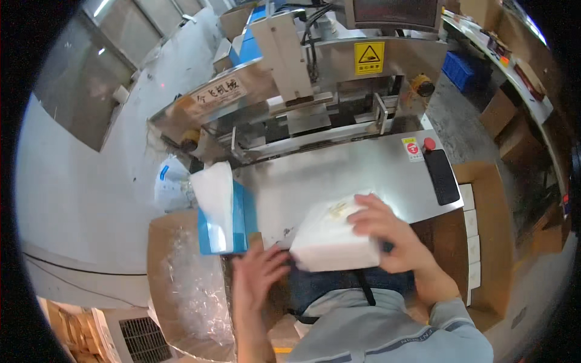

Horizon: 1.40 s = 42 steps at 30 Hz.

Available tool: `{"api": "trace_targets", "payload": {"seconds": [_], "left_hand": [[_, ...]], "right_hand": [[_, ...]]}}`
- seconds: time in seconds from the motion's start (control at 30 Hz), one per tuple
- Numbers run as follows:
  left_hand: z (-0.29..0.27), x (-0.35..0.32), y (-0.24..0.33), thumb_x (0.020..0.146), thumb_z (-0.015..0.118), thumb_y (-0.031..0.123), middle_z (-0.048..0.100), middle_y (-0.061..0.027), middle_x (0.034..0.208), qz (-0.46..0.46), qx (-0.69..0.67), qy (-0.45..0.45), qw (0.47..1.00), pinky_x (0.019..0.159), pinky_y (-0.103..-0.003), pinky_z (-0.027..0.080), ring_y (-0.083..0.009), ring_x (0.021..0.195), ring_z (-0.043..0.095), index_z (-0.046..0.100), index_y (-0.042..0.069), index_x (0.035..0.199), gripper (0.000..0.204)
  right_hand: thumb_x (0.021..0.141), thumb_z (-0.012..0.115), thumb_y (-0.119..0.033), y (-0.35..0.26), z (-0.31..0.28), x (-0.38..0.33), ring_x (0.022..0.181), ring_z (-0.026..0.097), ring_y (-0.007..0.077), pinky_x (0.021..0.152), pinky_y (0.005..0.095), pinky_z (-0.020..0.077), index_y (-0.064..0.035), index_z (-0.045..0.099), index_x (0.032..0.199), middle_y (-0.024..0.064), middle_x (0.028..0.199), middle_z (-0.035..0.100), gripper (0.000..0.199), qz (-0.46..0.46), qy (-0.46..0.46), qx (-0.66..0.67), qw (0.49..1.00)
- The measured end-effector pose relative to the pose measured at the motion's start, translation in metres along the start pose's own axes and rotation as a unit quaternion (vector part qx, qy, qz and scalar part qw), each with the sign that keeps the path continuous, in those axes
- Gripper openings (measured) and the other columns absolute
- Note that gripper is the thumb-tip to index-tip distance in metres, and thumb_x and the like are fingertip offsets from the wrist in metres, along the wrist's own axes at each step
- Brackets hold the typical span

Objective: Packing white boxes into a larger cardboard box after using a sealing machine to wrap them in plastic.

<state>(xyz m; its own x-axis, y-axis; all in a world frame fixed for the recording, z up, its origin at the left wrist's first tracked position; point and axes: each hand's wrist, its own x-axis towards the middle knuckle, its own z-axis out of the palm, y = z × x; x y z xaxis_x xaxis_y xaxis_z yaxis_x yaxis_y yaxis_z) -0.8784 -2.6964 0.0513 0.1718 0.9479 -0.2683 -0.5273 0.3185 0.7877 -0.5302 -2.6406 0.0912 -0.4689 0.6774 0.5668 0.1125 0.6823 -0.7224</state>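
Observation:
My right hand (387, 233) holds a white block-shaped pack (336, 245) at its right end, thumb below and fingers over the top. The pack is tilted above the front edge of the steel worktop (272, 193), near my lap; small yellowish print shows on its upper face. Just left of the pack is my left hand (259, 272), its fingers apart and slightly blurred, with nothing seen in it. Something thin and greyish lies between those fingers and the pack, too blurred to name. A blue box (245, 212) with white sheets (215, 187) stands beyond my left hand.
A machine with a steel frame (339, 130) rises behind the worktop. On the worktop's right lie a red button (429, 144) and a black phone (442, 176). Clear plastic bags fill a carton (160, 266) at left; white boxes (472, 242) line another carton (493, 266) at right.

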Motion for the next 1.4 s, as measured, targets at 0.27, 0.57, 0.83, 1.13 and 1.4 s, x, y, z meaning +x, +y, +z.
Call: {"api": "trace_targets", "payload": {"seconds": [0.27,0.57,0.83,1.13,1.4], "left_hand": [[0.112,0.075,-0.044,0.090,0.069,0.015,0.050,-0.0185,0.141,-0.069,0.011,-0.111,0.991,0.105,-0.038,0.046,-0.0264,0.125,0.055,0.026,-0.001,0.154,0.079],[0.208,0.108,-0.116,0.094,0.064,0.011,0.048,-0.0188,0.144,0.055,0.375,-0.245,0.892,0.111,-0.038,0.037,-0.0280,0.129,0.049,0.027,-0.003,0.154,0.072],[0.140,0.174,-0.147,0.099,0.061,0.030,0.040,-0.0303,0.149,0.304,0.733,-0.174,0.583,0.115,-0.049,0.031,-0.0455,0.140,0.035,0.048,-0.008,0.138,0.055],[0.121,0.190,-0.160,0.097,0.062,0.029,0.042,-0.0300,0.147,0.336,0.710,-0.188,0.590,0.114,-0.052,0.032,-0.0455,0.137,0.040,0.051,-0.004,0.136,0.052],[0.129,0.185,-0.156,0.090,0.067,0.027,0.045,-0.0315,0.143,0.326,0.745,-0.122,0.569,0.113,-0.055,0.031,-0.0481,0.133,0.041,0.054,-0.004,0.128,0.051]], "right_hand": [[0.091,0.053,0.007,-0.012,0.011,-0.072,0.139,0.045,0.0320,0.112,0.0416,0.0398,-0.0071,0.037,0.152,0.0190,0.150,0.045,0.064,0.300,0.222,0.128,0.919],[0.080,0.084,-0.023,-0.072,-0.083,-0.181,0.130,0.049,0.0204,0.111,0.0363,0.0379,0.0016,0.034,0.151,0.0134,0.141,0.053,0.090,0.416,0.349,-0.033,0.839],[0.069,0.084,-0.037,-0.110,-0.144,-0.454,0.101,0.065,0.0387,0.084,0.0480,0.0513,-0.0024,0.057,0.128,0.0212,0.116,0.066,0.074,0.723,0.117,-0.394,0.555],[0.075,0.071,-0.035,0.006,-0.002,-0.851,0.079,0.067,0.0308,0.071,0.0439,0.0548,0.0001,0.075,0.085,0.0182,0.088,0.073,0.036,0.810,-0.180,-0.162,0.535],[0.087,0.063,-0.040,0.039,-0.067,-0.561,0.076,0.068,0.0404,0.071,0.0463,0.0525,0.0017,0.073,0.080,0.0255,0.082,0.070,0.043,0.754,0.110,-0.233,0.604]]}}
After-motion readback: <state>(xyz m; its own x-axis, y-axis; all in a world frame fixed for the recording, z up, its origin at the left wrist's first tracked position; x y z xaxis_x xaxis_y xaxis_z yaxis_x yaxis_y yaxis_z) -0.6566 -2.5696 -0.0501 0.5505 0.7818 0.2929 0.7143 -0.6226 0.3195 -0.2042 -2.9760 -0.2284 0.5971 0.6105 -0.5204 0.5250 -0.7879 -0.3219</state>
